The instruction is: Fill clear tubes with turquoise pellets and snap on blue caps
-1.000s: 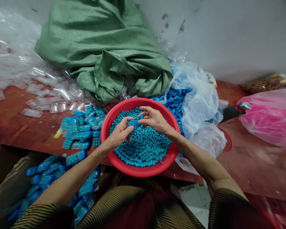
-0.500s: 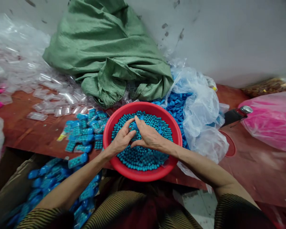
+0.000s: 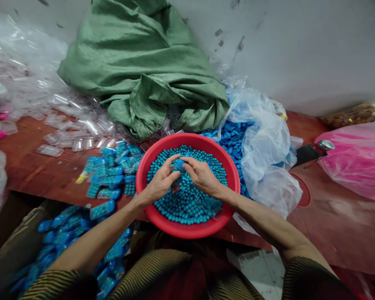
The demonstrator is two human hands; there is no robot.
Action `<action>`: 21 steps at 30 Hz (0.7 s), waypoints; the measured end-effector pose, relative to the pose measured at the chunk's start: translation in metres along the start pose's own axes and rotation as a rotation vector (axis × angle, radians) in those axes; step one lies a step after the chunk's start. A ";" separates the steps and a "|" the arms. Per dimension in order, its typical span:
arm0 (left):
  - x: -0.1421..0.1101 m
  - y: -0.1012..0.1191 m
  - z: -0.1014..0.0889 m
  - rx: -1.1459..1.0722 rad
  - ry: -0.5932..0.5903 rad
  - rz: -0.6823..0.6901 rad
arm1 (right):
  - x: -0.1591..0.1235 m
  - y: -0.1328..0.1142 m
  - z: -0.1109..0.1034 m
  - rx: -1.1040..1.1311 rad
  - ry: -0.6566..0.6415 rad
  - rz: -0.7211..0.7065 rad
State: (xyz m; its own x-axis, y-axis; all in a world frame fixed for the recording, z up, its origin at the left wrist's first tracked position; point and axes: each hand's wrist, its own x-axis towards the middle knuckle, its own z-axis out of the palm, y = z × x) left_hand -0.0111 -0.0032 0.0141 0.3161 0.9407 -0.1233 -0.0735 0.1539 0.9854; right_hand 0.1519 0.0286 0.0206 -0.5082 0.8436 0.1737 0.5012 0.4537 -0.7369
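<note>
Above the beads point(image 3: 181, 204) in the red basin point(image 3: 192, 231), a small blue-topped container point(image 3: 179, 165) is held by the curled fingers of the left hand point(image 3: 161, 181); its top is pinched narrowly by the right hand point(image 3: 202, 176). If pressed unevenly, the container could be tipped from the 2 grips and dropped.

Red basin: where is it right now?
The red basin is just below the centre of the head view, with bead-filled containers to its left, loose blue pieces to its right and the green sack behind it.
</note>
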 end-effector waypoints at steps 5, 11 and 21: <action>0.009 -0.009 -0.003 -0.011 0.099 0.095 | -0.003 -0.016 0.005 -0.453 -0.159 -0.077; 0.015 -0.010 -0.002 -0.100 0.159 0.133 | 0.010 -0.027 0.009 -0.694 -0.230 -0.055; 0.013 -0.015 -0.006 0.102 0.342 0.156 | 0.018 -0.030 0.025 -0.668 -0.245 -0.039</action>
State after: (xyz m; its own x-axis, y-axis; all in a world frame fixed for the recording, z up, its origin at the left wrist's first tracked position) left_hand -0.0111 0.0089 -0.0031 -0.0265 0.9996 0.0140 0.0039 -0.0139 0.9999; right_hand 0.1100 0.0223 0.0293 -0.6378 0.7699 -0.0184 0.7619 0.6273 -0.1614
